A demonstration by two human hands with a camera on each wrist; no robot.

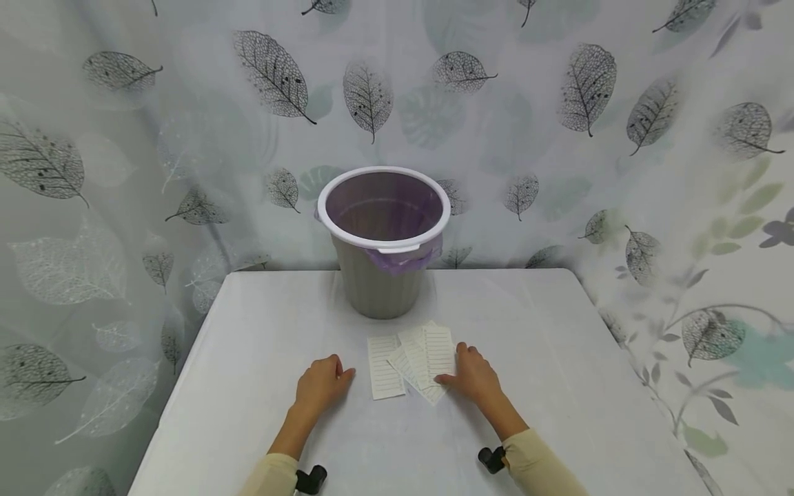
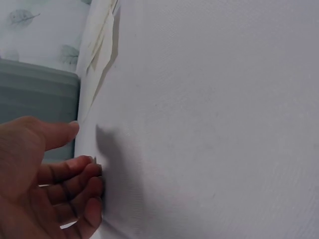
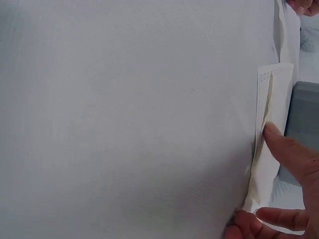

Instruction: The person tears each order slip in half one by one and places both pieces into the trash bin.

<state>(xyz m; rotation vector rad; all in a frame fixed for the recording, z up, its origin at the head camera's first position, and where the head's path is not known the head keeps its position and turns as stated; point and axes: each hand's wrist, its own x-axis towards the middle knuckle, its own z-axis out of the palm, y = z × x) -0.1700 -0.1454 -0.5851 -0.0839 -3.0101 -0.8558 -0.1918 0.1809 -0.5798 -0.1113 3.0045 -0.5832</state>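
Several white lined paper slips (image 1: 412,364) lie partly fanned over one another on the white table, a single one (image 1: 386,368) at their left side. At the right edge of the rightmost slip (image 1: 439,355) is my right hand (image 1: 476,375). Its thumb (image 3: 286,149) rests on the slip and its curled fingers meet the slip's edge, gripping it. To the left of the slips, my left hand (image 1: 322,384) rests at the tabletop with its fingers loosely curled. Nothing is held in it, as the left wrist view shows.
Behind the slips stands a grey bin (image 1: 380,282) with a white rim and a purple liner bag. The white tablecloth (image 1: 260,331) covers the table. A leaf-patterned curtain (image 1: 397,103) hangs close behind and along both sides.
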